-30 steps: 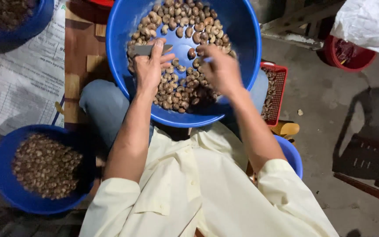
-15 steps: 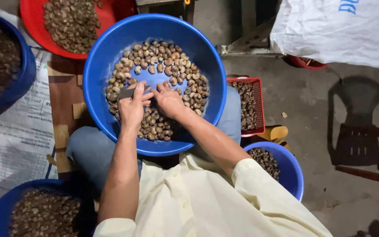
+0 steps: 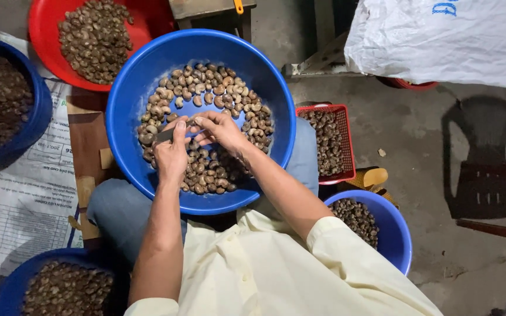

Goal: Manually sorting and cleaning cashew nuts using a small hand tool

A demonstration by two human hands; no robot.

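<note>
A large blue basin (image 3: 130, 99) rests on my lap, half filled with brown nuts (image 3: 218, 88). Over its middle, my left hand (image 3: 171, 153) grips a small knife (image 3: 167, 134) with a grey blade. My right hand (image 3: 219, 129) is right beside it, fingertips pinched on a single nut (image 3: 192, 122) at the blade's tip. The two hands touch each other above the pile of nuts.
A red basin (image 3: 45, 26) of nuts lies at the top left, a blue basin (image 3: 30, 123) at the left, another blue basin (image 3: 13, 287) at the bottom left. A small red crate (image 3: 346, 140) and a blue bowl (image 3: 396, 234) sit at my right. A white sack (image 3: 440, 41) lies top right, printed paper (image 3: 24, 193) on the left floor.
The view has shifted, so the basin sits lower and more of the red basin shows. My hands have drawn together over the nuts, knife and nut now meeting.
</note>
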